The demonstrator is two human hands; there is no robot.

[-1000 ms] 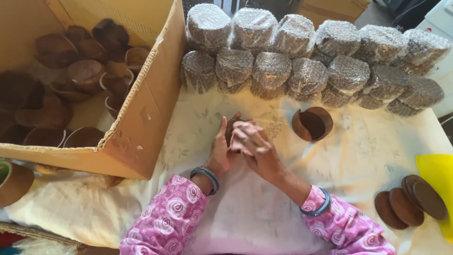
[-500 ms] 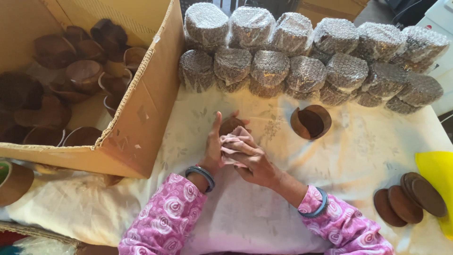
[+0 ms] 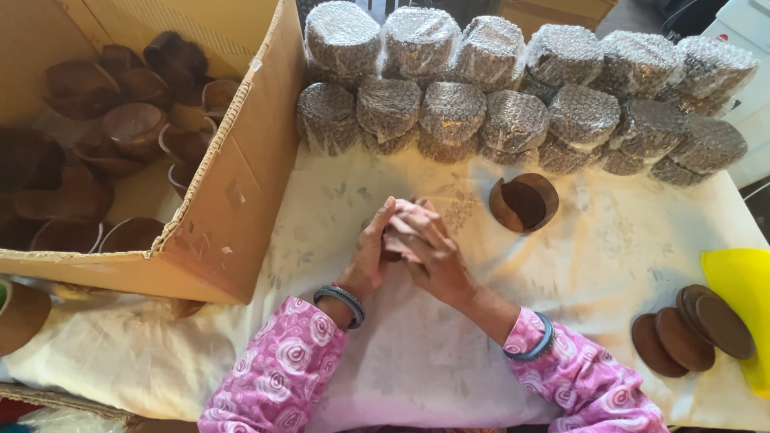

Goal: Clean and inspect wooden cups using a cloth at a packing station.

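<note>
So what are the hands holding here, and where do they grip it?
Both hands, left hand and right hand, close around a small brown piece, almost wholly hidden between the palms; the exact grip spot cannot be told.

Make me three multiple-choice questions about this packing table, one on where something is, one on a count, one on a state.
1. Where is the cardboard box?
A. left of the hands
B. right of the hands
C. behind the wrapped bundles

2. How many flat brown discs lie at the right edge?
A. one
B. about four
C. ten

3. How does the open brown wooden bowl lie?
A. wrapped in bubble wrap
B. in the box
C. bare, on the cloth

Answers: 1 A, the box stands left of the left hand and right hand. 2 B, about four discs overlap beside the yellow thing. 3 C, it lies unwrapped on the tablecloth, before the bubble-wrapped bundles.
</note>
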